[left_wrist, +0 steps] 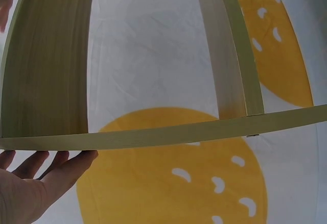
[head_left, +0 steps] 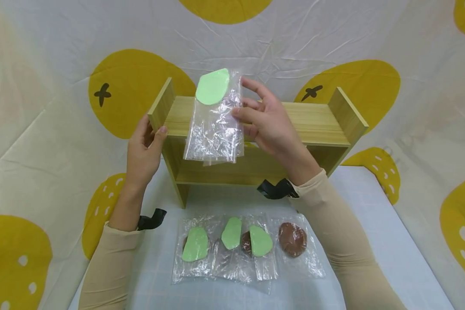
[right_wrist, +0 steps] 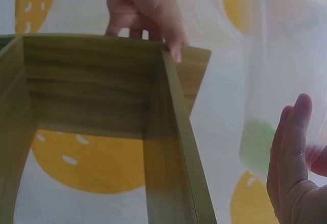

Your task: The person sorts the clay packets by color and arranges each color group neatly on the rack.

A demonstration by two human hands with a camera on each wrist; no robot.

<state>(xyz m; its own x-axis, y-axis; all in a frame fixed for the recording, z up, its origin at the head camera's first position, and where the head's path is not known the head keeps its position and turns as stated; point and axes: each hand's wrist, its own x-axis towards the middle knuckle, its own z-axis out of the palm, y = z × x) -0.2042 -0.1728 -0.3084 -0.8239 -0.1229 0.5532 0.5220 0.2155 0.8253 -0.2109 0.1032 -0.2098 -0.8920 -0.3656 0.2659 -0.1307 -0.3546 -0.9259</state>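
1. Head view: a white cloth with yellow blobs (head_left: 139,86) backs a pale table (head_left: 372,241). The right hand (head_left: 269,125) pinches a clear bag with a green piece (head_left: 215,116) upright above the wooden shelf (head_left: 314,122); the left hand (head_left: 143,148) grips the shelf's left end. Keeping that end steadied seems wise. Four more bags (head_left: 244,247) lie near the front edge.
2. Left wrist view: straight fingers (left_wrist: 61,165) sit under a shelf board (left_wrist: 153,134); open room lies beyond.
3. Right wrist view: the bag (right_wrist: 265,81) hangs clear of the upright (right_wrist: 179,147).
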